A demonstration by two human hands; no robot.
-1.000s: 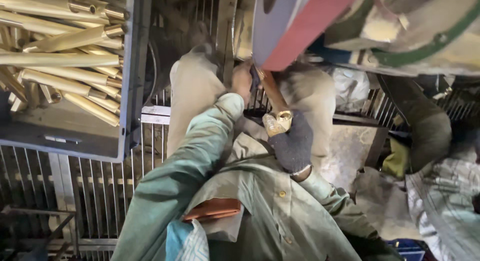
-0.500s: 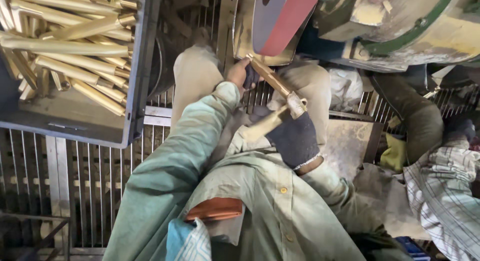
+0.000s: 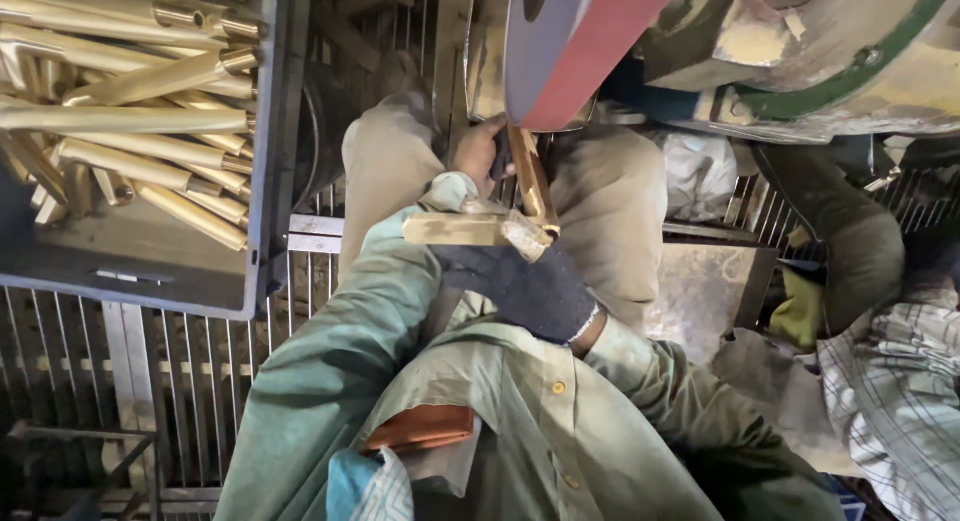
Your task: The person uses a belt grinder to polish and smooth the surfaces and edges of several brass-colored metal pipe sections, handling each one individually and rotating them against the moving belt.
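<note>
Both hands closed on brass fitting (image 3: 500,221), bare left hand (image 3: 482,153) near sanding belt (image 3: 580,51), gloved right hand (image 3: 525,286) below

Above the left hand (image 3: 480,151) the belt (image 3: 575,51) and the machine housing (image 3: 800,51) close the way, and the brass part (image 3: 510,206) runs between both hands up to the belt. Left of the hands the crate (image 3: 270,181) wall stands in the way, with brass tubes (image 3: 130,131) filling it, and only a narrow strip of grating (image 3: 310,281) lies between crate and knee. Right of the right hand (image 3: 525,281) there is room over the thigh toward the floor plate (image 3: 710,291), until another person's sleeve (image 3: 890,381).
</note>
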